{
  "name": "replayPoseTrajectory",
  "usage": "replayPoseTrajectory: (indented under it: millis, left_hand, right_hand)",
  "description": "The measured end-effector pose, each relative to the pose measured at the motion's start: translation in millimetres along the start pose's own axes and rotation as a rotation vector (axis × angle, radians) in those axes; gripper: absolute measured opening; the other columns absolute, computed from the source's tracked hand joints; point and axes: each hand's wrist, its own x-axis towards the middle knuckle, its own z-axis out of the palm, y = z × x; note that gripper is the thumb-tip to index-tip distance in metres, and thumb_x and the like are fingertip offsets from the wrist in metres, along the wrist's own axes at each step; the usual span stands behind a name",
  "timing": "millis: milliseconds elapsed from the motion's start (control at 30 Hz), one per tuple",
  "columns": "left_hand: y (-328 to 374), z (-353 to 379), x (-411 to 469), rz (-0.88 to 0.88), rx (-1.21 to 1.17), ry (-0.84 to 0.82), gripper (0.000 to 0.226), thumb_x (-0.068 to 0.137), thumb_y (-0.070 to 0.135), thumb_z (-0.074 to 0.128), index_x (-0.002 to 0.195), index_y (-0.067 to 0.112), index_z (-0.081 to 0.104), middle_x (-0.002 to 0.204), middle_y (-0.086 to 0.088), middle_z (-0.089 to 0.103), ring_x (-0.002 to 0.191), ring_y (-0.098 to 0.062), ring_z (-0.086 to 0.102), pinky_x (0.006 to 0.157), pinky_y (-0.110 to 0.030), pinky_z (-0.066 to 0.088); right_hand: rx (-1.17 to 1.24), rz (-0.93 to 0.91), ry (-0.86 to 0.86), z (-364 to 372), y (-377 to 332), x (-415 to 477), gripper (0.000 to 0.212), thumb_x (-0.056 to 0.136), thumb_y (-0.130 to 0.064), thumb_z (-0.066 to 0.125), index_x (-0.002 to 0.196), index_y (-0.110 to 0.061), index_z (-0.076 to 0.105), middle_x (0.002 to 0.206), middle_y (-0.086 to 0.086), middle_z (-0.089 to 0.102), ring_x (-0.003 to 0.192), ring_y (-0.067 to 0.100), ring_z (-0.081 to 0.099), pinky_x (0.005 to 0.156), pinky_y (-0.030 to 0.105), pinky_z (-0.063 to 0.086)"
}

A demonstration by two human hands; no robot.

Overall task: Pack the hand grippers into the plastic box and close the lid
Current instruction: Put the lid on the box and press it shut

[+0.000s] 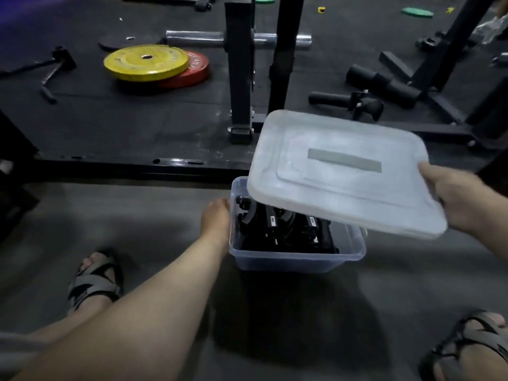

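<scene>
The grey rectangular strip [343, 160] on the translucent white plastic lid [324, 193] shows no readable writing. The small white labels on the black hand grippers [288, 232] are too blurred to read. The grippers lie inside the clear plastic box [297, 261] on the grey floor. The right hand [461, 199] grasps the lid's right edge, thumb on top, holding it tilted over the box's far right part. The left hand [215, 218] lies against the box's left wall, fingers straight. Behind the box stand a black rack upright [239, 78] and a yellow weight plate [145, 61] resting on a red weight plate [198, 70], whose lettering is illegible.
</scene>
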Motion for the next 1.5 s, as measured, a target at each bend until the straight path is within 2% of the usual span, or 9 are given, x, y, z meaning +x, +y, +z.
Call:
replayPoseTrajectory:
  millis: [200, 367, 467, 633, 733, 1000, 1067, 1167, 1500]
  left_hand:
    - [3, -6, 0, -0.025, -0.068, 0.089, 0.041, 0.084, 0.037, 0.034, 0.081, 0.016, 0.069, 0.088, -0.009, 0.073, 0.088, -0.031, 0.066, 0.086, -0.045, 0.054]
    - [-3, -11, 2, 0.050, 0.145, 0.029, 0.036, 0.093, 0.029, 0.043, 0.109, 0.006, 0.066, 0.114, -0.018, 0.067, 0.108, -0.037, 0.062, 0.095, -0.048, 0.052]
    - [-8, -13, 9, 0.121, 0.242, 0.002, 0.031, 0.085, 0.034, 0.051, 0.106, 0.022, 0.071, 0.108, -0.003, 0.072, 0.106, -0.027, 0.064, 0.096, -0.047, 0.052]
    - [-20, -8, 10, 0.288, 0.566, 0.014, 0.041, 0.093, 0.027, 0.045, 0.129, 0.039, 0.061, 0.138, 0.011, 0.051, 0.135, -0.016, 0.036, 0.112, -0.025, 0.028]
    - [-23, 0, 9, 0.320, 0.707, 0.055, 0.042, 0.098, 0.026, 0.043, 0.137, 0.040, 0.052, 0.151, 0.013, 0.040, 0.140, -0.017, 0.026, 0.112, -0.027, 0.022]
    - [-30, 10, 3, 0.283, 0.468, 0.168, 0.051, 0.094, 0.028, 0.050, 0.144, 0.029, 0.041, 0.146, 0.005, 0.037, 0.135, -0.020, 0.033, 0.113, -0.036, 0.031]
    - [-29, 12, 3, 0.094, 0.329, 0.200, 0.064, 0.088, 0.036, 0.061, 0.146, 0.024, 0.036, 0.146, 0.002, 0.033, 0.128, -0.024, 0.044, 0.108, -0.037, 0.038]
    - [-28, 8, 4, -0.226, -0.002, 0.123, 0.057, 0.077, 0.046, 0.072, 0.122, 0.014, 0.055, 0.115, -0.002, 0.064, 0.098, -0.024, 0.066, 0.093, -0.040, 0.054]
    - [-28, 18, 8, 0.117, 0.474, 0.213, 0.034, 0.090, 0.044, 0.054, 0.108, 0.017, 0.064, 0.101, -0.002, 0.068, 0.092, -0.027, 0.064, 0.082, -0.037, 0.054]
  right_hand:
    - [-0.101, 0.154, -0.098, 47, 42, 19, 0.036, 0.100, -0.032, 0.051, 0.120, -0.005, 0.063, 0.111, 0.013, 0.070, 0.091, 0.029, 0.069, 0.068, 0.038, 0.053]
    - [-0.167, 0.054, -0.063, 71, 58, 36, 0.030, 0.097, -0.034, 0.058, 0.115, -0.011, 0.064, 0.100, 0.008, 0.070, 0.083, 0.027, 0.067, 0.068, 0.035, 0.053]
    - [-0.259, -0.059, -0.003, 74, 74, 46, 0.039, 0.094, -0.037, 0.061, 0.125, -0.013, 0.062, 0.104, 0.003, 0.069, 0.083, 0.022, 0.065, 0.076, 0.033, 0.051]
    - [-0.296, -0.069, -0.088, 71, 91, 48, 0.040, 0.096, -0.027, 0.060, 0.132, -0.009, 0.056, 0.116, 0.007, 0.066, 0.088, 0.021, 0.066, 0.068, 0.029, 0.051]
    - [-0.517, -0.124, -0.039, 70, 101, 51, 0.038, 0.095, -0.027, 0.059, 0.130, -0.014, 0.057, 0.115, 0.003, 0.067, 0.098, 0.024, 0.065, 0.084, 0.034, 0.052]
    - [-0.839, -0.319, 0.073, 78, 122, 51, 0.030, 0.097, -0.034, 0.045, 0.113, -0.015, 0.062, 0.109, 0.016, 0.066, 0.106, 0.040, 0.057, 0.092, 0.046, 0.045]
    - [-0.918, -0.323, 0.112, 79, 127, 54, 0.036, 0.096, -0.039, 0.039, 0.114, -0.015, 0.060, 0.109, 0.020, 0.063, 0.107, 0.043, 0.053, 0.093, 0.048, 0.044]
    - [-0.998, -0.331, 0.150, 82, 131, 56, 0.039, 0.099, -0.036, 0.039, 0.127, -0.012, 0.053, 0.122, 0.025, 0.054, 0.117, 0.044, 0.044, 0.102, 0.050, 0.037]
    - [-1.002, -0.409, 0.175, 89, 131, 52, 0.041, 0.102, -0.026, 0.038, 0.138, -0.010, 0.045, 0.138, 0.023, 0.042, 0.125, 0.043, 0.036, 0.107, 0.048, 0.029]
